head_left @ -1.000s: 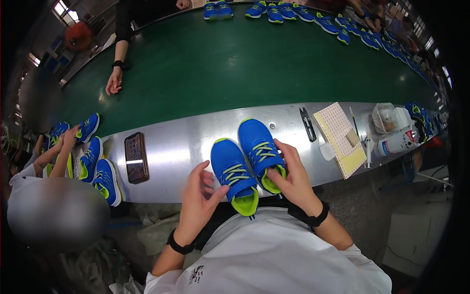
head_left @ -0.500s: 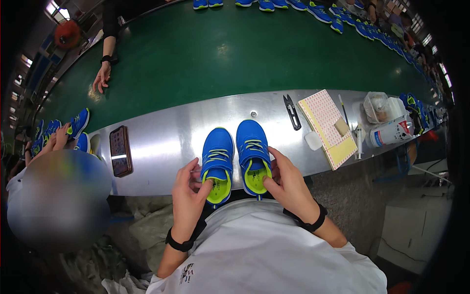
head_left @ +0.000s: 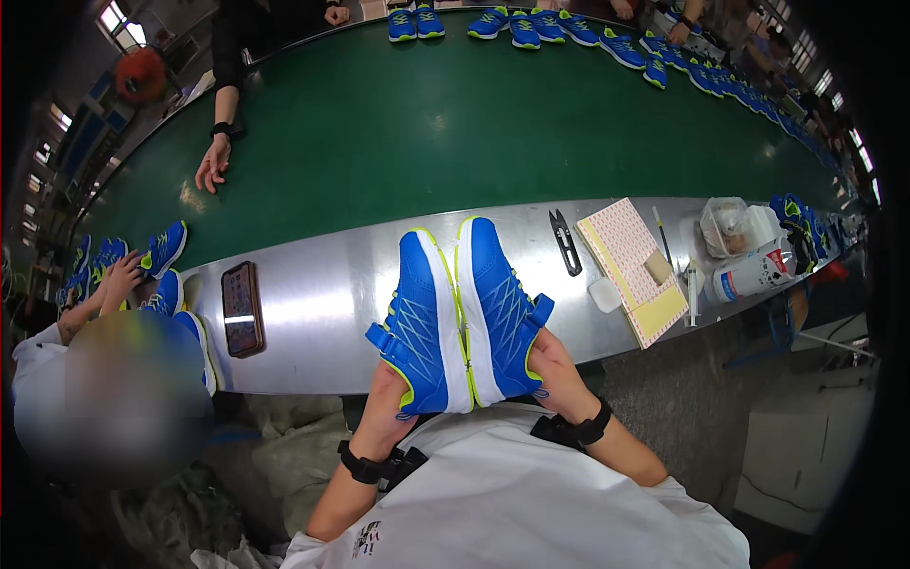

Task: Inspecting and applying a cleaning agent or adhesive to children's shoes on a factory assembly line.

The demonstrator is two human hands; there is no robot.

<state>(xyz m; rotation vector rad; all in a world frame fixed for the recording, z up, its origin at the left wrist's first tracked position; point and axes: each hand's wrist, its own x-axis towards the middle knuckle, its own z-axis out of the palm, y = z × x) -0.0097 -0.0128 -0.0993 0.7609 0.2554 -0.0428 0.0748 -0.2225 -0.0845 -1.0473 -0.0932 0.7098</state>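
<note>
My left hand (head_left: 383,406) grips a blue sneaker (head_left: 424,327) by its heel end, with the fingers mostly hidden under it. A matching blue sneaker (head_left: 495,308) is held the same way by my right hand (head_left: 561,377). Both shoes lie turned on their sides, toes pointing away from me, and their white and lime-green soles face each other, touching or nearly so along the middle. Their straps stick out to the outer sides. They are over the near edge of the metal table (head_left: 313,351).
A phone (head_left: 243,308) lies left on the metal; thread snips (head_left: 566,243), a sticker sheet (head_left: 621,256), a syringe (head_left: 693,292) and a white bottle (head_left: 754,270) lie right. Beyond runs a green conveyor belt (head_left: 427,142) with more sneakers (head_left: 526,30). Another person's hand (head_left: 214,163) hangs over it.
Both sneakers have been lifted and rolled onto their sides, soles turned toward each other. My hands have moved from the shoe openings to under the heels. More sneakers show at the left.
</note>
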